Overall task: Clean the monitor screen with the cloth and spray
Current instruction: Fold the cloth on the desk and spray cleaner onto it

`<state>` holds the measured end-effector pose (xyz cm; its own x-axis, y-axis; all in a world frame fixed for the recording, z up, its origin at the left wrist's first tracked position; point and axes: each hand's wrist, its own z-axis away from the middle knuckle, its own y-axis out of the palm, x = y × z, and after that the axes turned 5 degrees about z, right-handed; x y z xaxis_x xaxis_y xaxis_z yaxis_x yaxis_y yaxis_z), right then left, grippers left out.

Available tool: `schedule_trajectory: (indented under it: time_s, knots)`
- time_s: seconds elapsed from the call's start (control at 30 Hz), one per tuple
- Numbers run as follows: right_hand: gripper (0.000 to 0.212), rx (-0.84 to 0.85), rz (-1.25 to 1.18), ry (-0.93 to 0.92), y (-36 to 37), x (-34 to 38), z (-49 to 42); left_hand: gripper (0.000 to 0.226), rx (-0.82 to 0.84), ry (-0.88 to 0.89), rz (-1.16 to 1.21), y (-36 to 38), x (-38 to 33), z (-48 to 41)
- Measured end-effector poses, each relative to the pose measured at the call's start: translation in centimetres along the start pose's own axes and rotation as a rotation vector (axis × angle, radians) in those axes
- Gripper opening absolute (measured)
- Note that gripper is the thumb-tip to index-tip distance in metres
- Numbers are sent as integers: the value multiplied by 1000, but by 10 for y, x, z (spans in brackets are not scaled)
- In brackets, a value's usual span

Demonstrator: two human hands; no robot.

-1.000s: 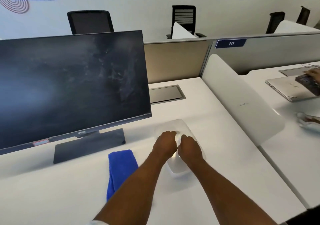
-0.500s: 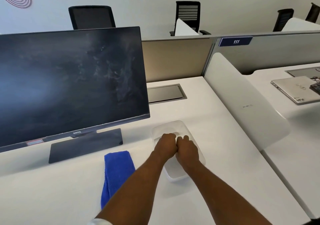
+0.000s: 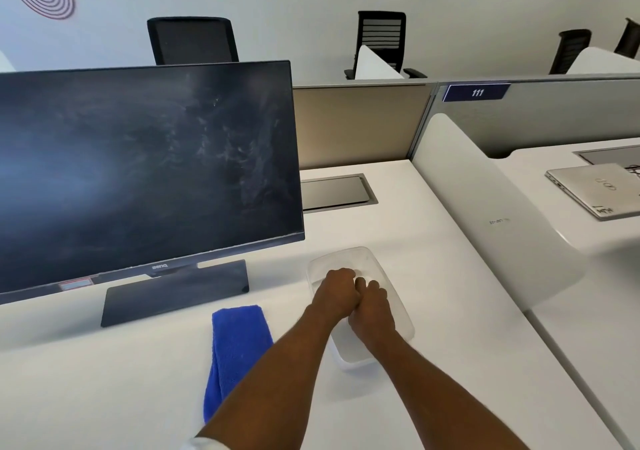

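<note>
A black monitor stands at the left of the white desk, its dark screen smeared with pale streaks on the right half. In front of its base lies a folded blue cloth. Right of the cloth sits a clear plastic container. My left hand and my right hand are both inside it, fists closed and pressed against each other. Whatever may be between the fingers is hidden. No spray bottle is in view.
A white curved divider bounds the desk on the right, with a closed laptop on the neighbouring desk beyond it. A grey cable hatch is set into the desk behind the container. Partition panels and black office chairs stand at the back.
My view has shifted slightly right and down. Both fists stay together in the container, turning a little against each other. The other person's hands at the laptop have left the view.
</note>
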<state>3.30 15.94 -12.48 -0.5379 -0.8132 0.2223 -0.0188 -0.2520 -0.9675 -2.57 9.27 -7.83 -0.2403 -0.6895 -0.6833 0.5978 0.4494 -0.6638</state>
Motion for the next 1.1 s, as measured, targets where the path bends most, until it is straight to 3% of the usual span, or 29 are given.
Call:
schedule_trajectory:
  time_s: [0.17, 0.23, 0.37, 0.6, 0.73, 0.8, 0.9, 1.1]
  knots:
    - [42, 166, -258, 94, -23, 8, -12, 40, -30, 31, 89, -11, -6, -1]
    - [47, 276, -456, 227, -43, 13, -16, 44, -51, 64, 141, -20, -6, 0]
    - [15, 462, -812, 439, -77, 24, -19, 48, -90, 118, 273, -39, -1, 5]
    - [25, 547, -1131, 571, -111, 32, -22, 62, 47, 233, 308, -65, 10, 34]
    - [30, 592, -1218, 538, -118, 42, -16, 72, 85, 264, 213, -73, 14, 41]
    - [24, 580, -1279, 530, -121, 51, -9, 62, 37, 293, 197, -77, 14, 45]
    - [16, 513, -1276, 480, -123, 67, 0, 29, -75, 357, 271, -85, 15, 55]
    - [24, 457, -1150, 301, -130, 102, 16, 29, -203, 366, 283, -113, 36, 60]
